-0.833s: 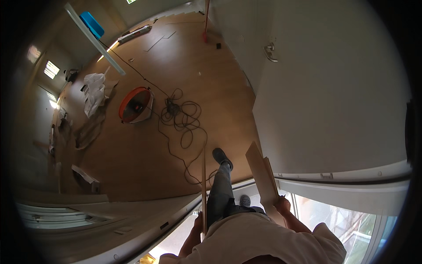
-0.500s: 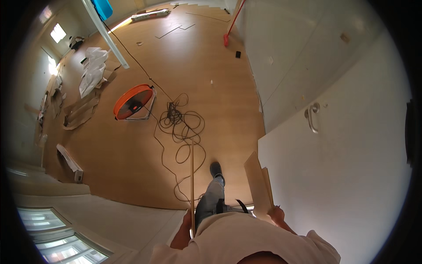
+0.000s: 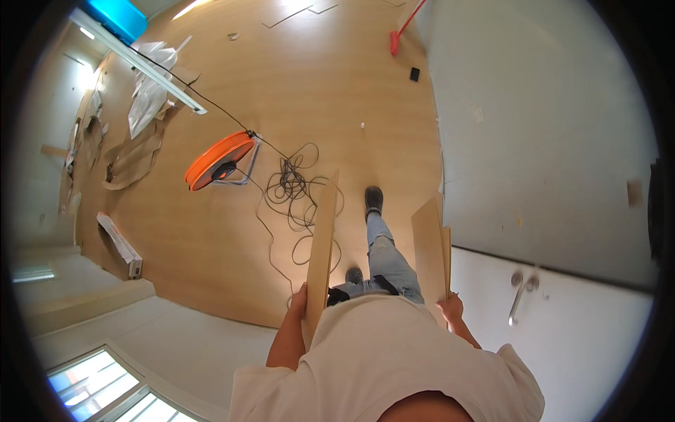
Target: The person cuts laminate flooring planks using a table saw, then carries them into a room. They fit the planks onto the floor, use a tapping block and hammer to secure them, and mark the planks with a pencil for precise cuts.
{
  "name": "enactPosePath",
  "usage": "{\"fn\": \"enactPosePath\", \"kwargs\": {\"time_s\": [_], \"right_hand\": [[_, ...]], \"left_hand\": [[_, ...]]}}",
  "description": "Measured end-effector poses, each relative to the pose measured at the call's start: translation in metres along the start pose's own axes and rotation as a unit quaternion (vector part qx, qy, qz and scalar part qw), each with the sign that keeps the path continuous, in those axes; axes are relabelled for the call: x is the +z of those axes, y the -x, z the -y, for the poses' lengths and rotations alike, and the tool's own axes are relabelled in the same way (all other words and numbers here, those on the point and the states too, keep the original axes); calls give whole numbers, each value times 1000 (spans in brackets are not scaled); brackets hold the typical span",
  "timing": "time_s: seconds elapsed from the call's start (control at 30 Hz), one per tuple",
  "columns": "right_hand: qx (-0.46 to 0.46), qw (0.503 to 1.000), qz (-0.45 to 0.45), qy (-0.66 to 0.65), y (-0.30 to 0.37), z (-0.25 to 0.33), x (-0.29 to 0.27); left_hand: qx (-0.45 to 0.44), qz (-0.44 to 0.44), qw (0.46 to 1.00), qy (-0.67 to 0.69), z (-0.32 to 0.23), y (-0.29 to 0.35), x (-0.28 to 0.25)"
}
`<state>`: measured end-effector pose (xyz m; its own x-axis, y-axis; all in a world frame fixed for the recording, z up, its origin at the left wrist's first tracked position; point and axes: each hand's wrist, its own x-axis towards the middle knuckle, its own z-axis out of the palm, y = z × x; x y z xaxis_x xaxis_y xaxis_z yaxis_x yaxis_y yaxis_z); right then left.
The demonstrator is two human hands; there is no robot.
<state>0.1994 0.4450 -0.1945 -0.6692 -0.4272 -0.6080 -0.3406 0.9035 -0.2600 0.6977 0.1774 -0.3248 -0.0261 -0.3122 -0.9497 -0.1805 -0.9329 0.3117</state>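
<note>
My left hand [image 3: 299, 304] is closed on the outer side of a long wood-coloured floor plank [image 3: 321, 243]. That plank is carried on edge beside my body, its far end over the tangled cable. At my right side, my right hand [image 3: 451, 308] grips a shorter pair of floor planks [image 3: 430, 243] held together, tilted and pointing ahead. The fingers on the inner faces of the planks are partly hidden. My legs stride between the two loads, one dark boot [image 3: 373, 200] forward on the wood-look floor [image 3: 380, 91].
A black cable [image 3: 288, 186] lies in loops ahead, beside an orange drum fan [image 3: 219, 160]. Left stand a long carton [image 3: 119, 243] and torn cardboard [image 3: 133, 158]. A white door [image 3: 555, 337] with a metal handle is at right. A red broom [image 3: 395, 42] leans far ahead.
I have stepped forward, and the door handle now sits lower in view. The left plank has turned to show its broad face. Both hands keep their hold.
</note>
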Motion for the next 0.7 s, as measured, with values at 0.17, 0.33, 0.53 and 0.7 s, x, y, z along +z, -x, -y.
{"fn": "enactPosePath", "kwargs": {"time_s": [0.17,0.33,0.53,0.7], "right_hand": [[-26,1000,-10,1,-139,72,-18],[-62,997,-18,34,-273,186,-87],[-58,998,18,2,-402,339,-162],[-81,996,-22,-2,-487,467,-192]], "left_hand": [[-18,9,1000,7,-63,-24,28],[-2,-100,975,-198,-222,7,100],[-16,-82,988,-132,-382,-22,134],[16,-66,988,-140,-493,-113,134]]}}
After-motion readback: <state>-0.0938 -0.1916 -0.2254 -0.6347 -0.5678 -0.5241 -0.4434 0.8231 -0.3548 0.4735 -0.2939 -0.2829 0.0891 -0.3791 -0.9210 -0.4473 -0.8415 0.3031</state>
